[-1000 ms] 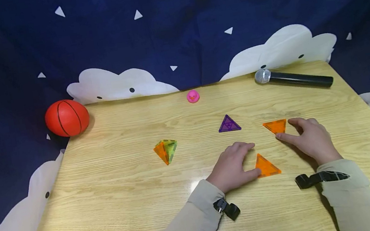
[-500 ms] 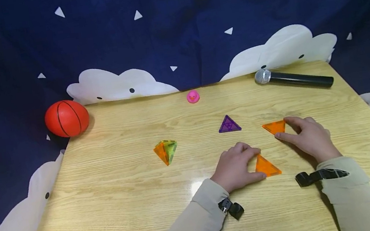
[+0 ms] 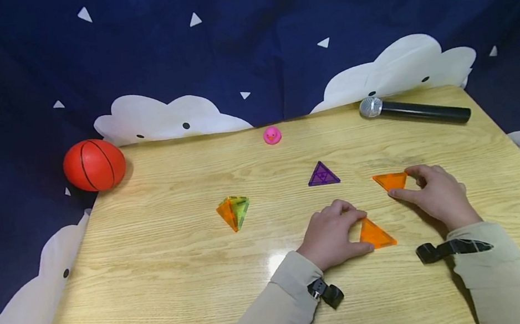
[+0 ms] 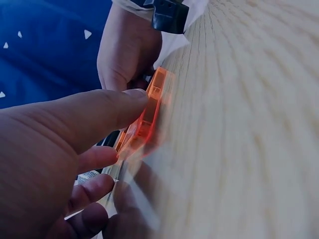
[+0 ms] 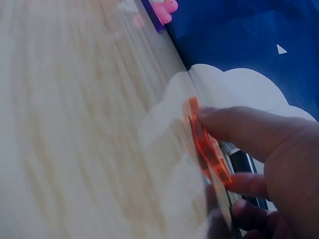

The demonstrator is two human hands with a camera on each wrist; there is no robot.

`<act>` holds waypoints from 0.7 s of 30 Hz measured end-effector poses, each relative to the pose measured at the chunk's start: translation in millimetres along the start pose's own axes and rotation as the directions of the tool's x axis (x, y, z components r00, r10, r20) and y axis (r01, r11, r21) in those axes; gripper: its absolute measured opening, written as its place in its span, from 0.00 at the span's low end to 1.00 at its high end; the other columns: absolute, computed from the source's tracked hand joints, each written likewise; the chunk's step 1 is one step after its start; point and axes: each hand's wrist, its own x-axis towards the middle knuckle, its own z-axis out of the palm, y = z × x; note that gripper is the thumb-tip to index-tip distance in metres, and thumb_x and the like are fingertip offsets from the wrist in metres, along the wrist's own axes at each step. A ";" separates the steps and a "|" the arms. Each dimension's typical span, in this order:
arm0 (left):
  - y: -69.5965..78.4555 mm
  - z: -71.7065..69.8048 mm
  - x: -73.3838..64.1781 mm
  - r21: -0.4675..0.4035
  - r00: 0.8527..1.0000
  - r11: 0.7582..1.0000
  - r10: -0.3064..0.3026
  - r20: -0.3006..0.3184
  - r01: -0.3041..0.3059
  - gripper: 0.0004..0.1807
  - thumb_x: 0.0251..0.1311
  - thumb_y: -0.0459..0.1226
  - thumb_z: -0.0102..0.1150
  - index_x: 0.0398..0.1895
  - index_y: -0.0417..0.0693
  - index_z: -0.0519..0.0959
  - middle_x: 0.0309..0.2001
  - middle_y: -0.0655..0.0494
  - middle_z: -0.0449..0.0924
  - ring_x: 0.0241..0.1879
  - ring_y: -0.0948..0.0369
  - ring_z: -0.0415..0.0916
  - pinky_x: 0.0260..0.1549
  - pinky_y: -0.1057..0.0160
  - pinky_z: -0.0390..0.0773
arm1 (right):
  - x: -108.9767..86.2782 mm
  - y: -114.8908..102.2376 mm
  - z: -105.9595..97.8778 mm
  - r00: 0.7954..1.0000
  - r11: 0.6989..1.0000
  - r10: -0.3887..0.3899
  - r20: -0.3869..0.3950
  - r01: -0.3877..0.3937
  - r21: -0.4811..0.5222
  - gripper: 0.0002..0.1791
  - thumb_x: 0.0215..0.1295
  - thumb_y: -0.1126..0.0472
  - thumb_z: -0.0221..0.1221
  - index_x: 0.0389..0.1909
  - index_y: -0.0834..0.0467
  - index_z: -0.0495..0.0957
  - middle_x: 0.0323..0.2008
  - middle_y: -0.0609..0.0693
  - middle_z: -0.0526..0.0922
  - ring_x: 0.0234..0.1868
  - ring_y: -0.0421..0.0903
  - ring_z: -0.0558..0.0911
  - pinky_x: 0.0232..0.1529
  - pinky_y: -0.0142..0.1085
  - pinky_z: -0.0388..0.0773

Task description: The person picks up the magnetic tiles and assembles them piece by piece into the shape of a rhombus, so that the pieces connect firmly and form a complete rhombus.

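Between thumb and forefinger, my left hand (image 3: 332,234) pinches the left side of a see-through orange triangular magnetic tile (image 3: 376,236) lying on the table. My right hand (image 3: 434,196) holds a second orange triangular tile (image 3: 391,181) by its right side, farther back. One point of that tile faces toward me. In the left wrist view, the thumb presses the near edge of the orange tile (image 4: 152,107) and a finger touches another corner. The right wrist view has thumb and forefinger at opposite ends of its orange tile (image 5: 205,142).
A purple triangular tile (image 3: 322,174) lies behind the hands. To the left sits an orange and yellow-green tile piece (image 3: 234,213). Along the back are a red ball (image 3: 94,165), a pink rubber duck (image 3: 272,135) and a black microphone (image 3: 421,110). A dark blue curtain (image 3: 271,31) hangs behind.
My left hand has moved slightly right, and its forefinger has come down to the near tile's top corner. The right hand's tile has shifted slightly, with the grip staying at its right side.
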 end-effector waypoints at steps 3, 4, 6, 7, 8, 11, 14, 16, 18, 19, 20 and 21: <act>0.2 0.2 -0.1 0.002 1.000 1.000 0.000 -0.001 0.000 0.34 0.55 0.62 0.66 0.65 0.67 0.77 0.54 0.67 0.71 0.50 0.69 0.70 0.45 0.68 0.68 | -2.2 -1.1 2.3 0.999 0.999 0.024 -0.030 -0.023 0.037 0.46 0.60 0.34 0.65 0.63 0.68 0.70 0.46 0.65 0.74 0.46 0.61 0.73 0.40 0.53 0.56; 0.1 0.3 -0.2 0.001 1.000 1.000 -0.002 0.000 0.002 0.34 0.55 0.62 0.66 0.65 0.66 0.77 0.53 0.67 0.71 0.48 0.69 0.70 0.44 0.69 0.68 | -2.9 -1.8 3.3 0.999 0.998 0.033 -0.040 -0.031 0.055 0.45 0.60 0.35 0.66 0.63 0.68 0.70 0.45 0.64 0.75 0.45 0.60 0.73 0.39 0.52 0.55; 0.0 0.4 -0.1 0.007 1.000 1.000 -0.001 0.008 0.001 0.34 0.55 0.63 0.66 0.65 0.66 0.76 0.49 0.67 0.72 0.44 0.69 0.70 0.42 0.69 0.67 | -4.5 -2.7 5.0 0.997 0.995 0.049 -0.055 -0.044 0.090 0.45 0.60 0.38 0.67 0.63 0.68 0.68 0.45 0.62 0.75 0.44 0.59 0.74 0.40 0.50 0.56; 0.0 0.5 0.0 0.016 1.000 1.000 0.001 0.012 -0.001 0.34 0.55 0.63 0.66 0.66 0.66 0.76 0.48 0.67 0.73 0.43 0.69 0.70 0.42 0.69 0.67 | -5.3 -3.0 5.9 0.997 0.993 0.056 -0.058 -0.049 0.111 0.44 0.61 0.39 0.67 0.64 0.68 0.66 0.45 0.62 0.75 0.44 0.59 0.74 0.41 0.49 0.57; 0.0 0.5 0.1 0.022 1.000 1.000 0.001 0.018 -0.002 0.35 0.56 0.63 0.65 0.66 0.66 0.76 0.48 0.67 0.74 0.43 0.69 0.70 0.42 0.68 0.67 | -6.1 -3.3 6.7 0.996 0.990 0.061 -0.060 -0.053 0.132 0.44 0.61 0.41 0.67 0.65 0.68 0.64 0.44 0.61 0.75 0.43 0.58 0.74 0.42 0.48 0.59; 0.1 0.1 0.7 0.038 0.999 0.999 0.003 0.036 -0.005 0.35 0.57 0.64 0.64 0.67 0.66 0.75 0.52 0.69 0.79 0.45 0.67 0.73 0.46 0.66 0.69 | -9.8 -5.1 8.1 0.996 0.983 0.068 -0.051 -0.058 0.172 0.43 0.63 0.46 0.67 0.68 0.67 0.59 0.45 0.60 0.76 0.40 0.55 0.73 0.39 0.43 0.65; 0.4 -0.3 1.1 0.035 0.999 0.999 0.000 0.048 -0.002 0.35 0.57 0.64 0.63 0.67 0.66 0.74 0.58 0.70 0.80 0.49 0.66 0.74 0.50 0.65 0.69 | -14.1 -7.4 8.0 0.998 0.981 0.053 -0.045 -0.044 0.189 0.42 0.65 0.49 0.66 0.69 0.66 0.56 0.44 0.60 0.76 0.35 0.51 0.71 0.33 0.38 0.66; 0.3 -0.7 1.2 0.036 0.999 0.999 0.001 0.053 -0.003 0.36 0.57 0.64 0.63 0.68 0.66 0.74 0.57 0.70 0.80 0.48 0.67 0.74 0.49 0.65 0.69 | -16.7 -8.5 7.7 0.998 0.982 0.035 -0.054 -0.025 0.188 0.40 0.66 0.51 0.65 0.69 0.66 0.57 0.43 0.59 0.76 0.34 0.50 0.71 0.30 0.35 0.66; -0.1 -0.9 1.5 0.037 0.998 0.999 0.002 0.055 -0.004 0.36 0.57 0.65 0.63 0.68 0.66 0.74 0.49 0.73 0.81 0.45 0.68 0.72 0.48 0.65 0.68 | -18.8 -9.0 7.7 0.997 0.981 0.015 -0.071 -0.001 0.192 0.37 0.67 0.53 0.65 0.67 0.65 0.59 0.41 0.57 0.76 0.33 0.48 0.71 0.29 0.31 0.67; -0.3 -0.9 1.7 0.037 0.998 0.999 0.003 0.056 -0.005 0.36 0.57 0.65 0.63 0.68 0.66 0.74 0.45 0.74 0.80 0.43 0.69 0.71 0.47 0.65 0.68 | -19.7 -9.1 7.8 0.997 0.982 0.007 -0.077 0.008 0.191 0.36 0.67 0.53 0.65 0.67 0.65 0.60 0.40 0.57 0.76 0.33 0.47 0.71 0.29 0.30 0.67; -0.5 -0.9 1.9 0.037 0.998 0.999 0.003 0.056 -0.005 0.36 0.57 0.65 0.63 0.68 0.66 0.74 0.40 0.74 0.79 0.41 0.69 0.70 0.46 0.66 0.68 | -20.8 -9.5 7.9 0.997 0.981 -0.001 -0.082 0.017 0.191 0.35 0.67 0.54 0.65 0.66 0.65 0.61 0.40 0.56 0.77 0.33 0.46 0.72 0.29 0.29 0.68; -0.6 -0.7 2.1 0.035 0.998 0.999 0.002 0.057 -0.004 0.36 0.57 0.65 0.63 0.68 0.66 0.74 0.37 0.75 0.77 0.40 0.70 0.69 0.46 0.66 0.68 | -21.8 -9.8 8.2 0.996 0.981 -0.010 -0.086 0.026 0.190 0.33 0.67 0.55 0.65 0.64 0.66 0.62 0.38 0.56 0.77 0.32 0.46 0.73 0.29 0.28 0.68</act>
